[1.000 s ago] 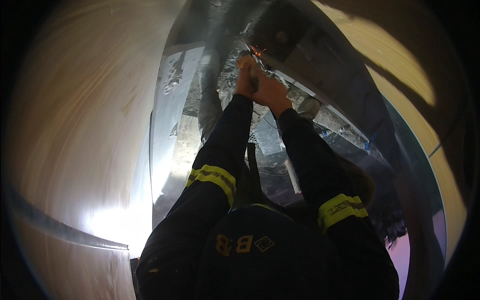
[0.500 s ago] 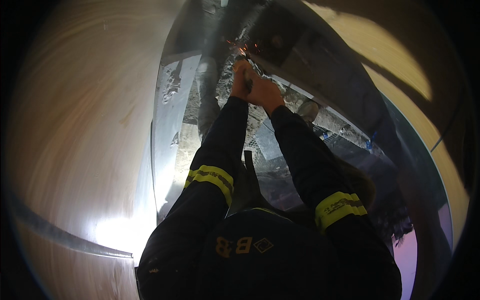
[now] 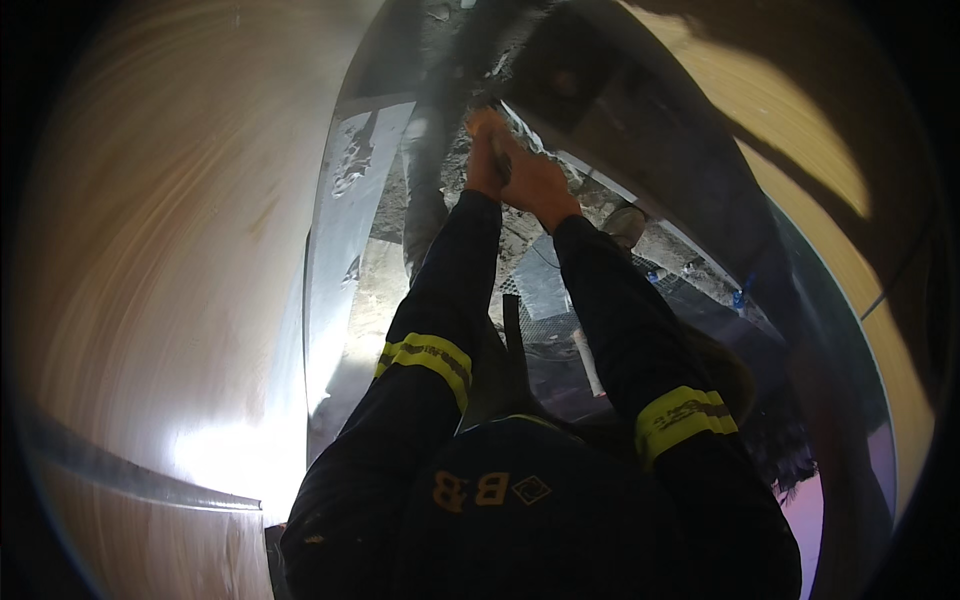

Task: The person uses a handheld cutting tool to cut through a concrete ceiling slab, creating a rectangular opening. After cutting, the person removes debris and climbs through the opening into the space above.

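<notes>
My left hand (image 3: 484, 160) and my right hand (image 3: 540, 187) are pressed together at arm's length, upper middle of the view. Their fingers are closed around something dark and small between them; most of it is hidden, and its kind cannot be told. Just beyond the fingertips lies a bright, rough silvery edge (image 3: 522, 125), next to a dark opening. Both arms stretch forward in dark sleeves with yellow reflective bands.
A pale metal plate (image 3: 350, 190) stands left of my arms, beside a grey tube-like shape (image 3: 425, 170). Tan curved walls (image 3: 150, 250) rise on the left and right. Below are rubble, black mesh, a white cylinder (image 3: 588, 362) and a blue scrap (image 3: 740, 298).
Orange sparks beyond my hands have gone. The hands have stayed together and shifted only slightly. The white cylinder has come into sight beside my right forearm.
</notes>
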The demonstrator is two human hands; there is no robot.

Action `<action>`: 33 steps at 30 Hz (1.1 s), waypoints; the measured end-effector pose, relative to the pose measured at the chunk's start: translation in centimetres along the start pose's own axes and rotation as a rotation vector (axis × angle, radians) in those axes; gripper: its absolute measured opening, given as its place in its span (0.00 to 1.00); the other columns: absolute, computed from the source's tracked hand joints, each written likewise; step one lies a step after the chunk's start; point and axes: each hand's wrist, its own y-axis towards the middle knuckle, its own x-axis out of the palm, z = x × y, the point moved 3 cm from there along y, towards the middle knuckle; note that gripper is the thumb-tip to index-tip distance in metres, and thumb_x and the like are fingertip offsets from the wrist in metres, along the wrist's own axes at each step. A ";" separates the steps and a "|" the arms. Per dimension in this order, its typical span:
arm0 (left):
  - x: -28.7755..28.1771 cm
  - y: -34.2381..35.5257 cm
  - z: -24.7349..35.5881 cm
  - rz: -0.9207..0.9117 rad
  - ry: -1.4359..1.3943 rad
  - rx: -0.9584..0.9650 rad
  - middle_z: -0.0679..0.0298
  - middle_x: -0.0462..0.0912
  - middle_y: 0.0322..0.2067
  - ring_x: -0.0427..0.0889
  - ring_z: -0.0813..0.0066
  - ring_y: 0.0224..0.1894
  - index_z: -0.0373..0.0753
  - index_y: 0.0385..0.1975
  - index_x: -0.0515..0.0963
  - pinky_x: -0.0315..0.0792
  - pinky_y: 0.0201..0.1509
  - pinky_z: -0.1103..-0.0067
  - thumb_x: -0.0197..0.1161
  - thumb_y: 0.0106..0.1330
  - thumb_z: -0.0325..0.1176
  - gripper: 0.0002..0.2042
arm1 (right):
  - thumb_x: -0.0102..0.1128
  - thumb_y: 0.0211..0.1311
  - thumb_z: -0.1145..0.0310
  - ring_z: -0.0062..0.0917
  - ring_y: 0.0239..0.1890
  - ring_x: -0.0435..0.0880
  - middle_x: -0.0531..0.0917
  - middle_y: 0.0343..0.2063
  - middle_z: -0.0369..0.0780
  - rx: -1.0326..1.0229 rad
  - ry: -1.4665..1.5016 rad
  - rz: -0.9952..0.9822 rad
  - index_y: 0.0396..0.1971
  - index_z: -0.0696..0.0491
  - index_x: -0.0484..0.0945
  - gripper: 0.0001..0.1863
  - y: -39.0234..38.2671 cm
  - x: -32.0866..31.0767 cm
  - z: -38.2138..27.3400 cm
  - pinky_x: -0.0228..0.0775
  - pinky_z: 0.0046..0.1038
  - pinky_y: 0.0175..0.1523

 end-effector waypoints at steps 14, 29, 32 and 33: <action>3.2 -17.4 4.0 -0.109 0.546 0.141 0.57 0.86 0.52 0.87 0.65 0.51 0.34 0.61 0.78 0.81 0.56 0.70 0.62 0.78 0.40 0.19 | 0.71 0.51 0.66 0.60 0.46 0.88 0.86 0.42 0.62 0.035 0.337 0.207 0.78 0.57 0.51 0.54 -15.2 -0.5 -5.2 0.82 0.54 0.52; 9.9 -31.8 8.2 -0.206 0.869 -0.129 0.61 0.85 0.48 0.86 0.71 0.49 0.29 0.60 0.78 0.81 0.56 0.73 0.64 0.76 0.51 0.28 | 0.80 0.47 0.67 0.28 0.44 0.86 0.86 0.46 0.44 0.056 1.355 0.226 0.71 0.60 0.62 0.51 -22.9 4.0 -10.1 0.80 0.29 0.48; 10.1 -31.9 8.0 -0.204 0.874 -0.081 0.57 0.84 0.53 0.85 0.68 0.54 0.26 0.64 0.73 0.79 0.62 0.70 0.64 0.76 0.50 0.31 | 0.78 0.47 0.66 0.25 0.38 0.86 0.88 0.39 0.41 0.090 1.357 0.137 0.55 0.61 0.79 0.33 -24.5 2.3 -11.2 0.79 0.29 0.42; 10.2 -31.8 8.1 -0.248 0.909 -0.166 0.55 0.83 0.58 0.83 0.66 0.59 0.26 0.68 0.69 0.76 0.65 0.70 0.63 0.77 0.51 0.33 | 0.77 0.47 0.67 0.24 0.35 0.86 0.87 0.34 0.39 0.175 1.282 0.270 0.44 0.61 0.82 0.23 -25.3 2.5 -11.2 0.78 0.28 0.41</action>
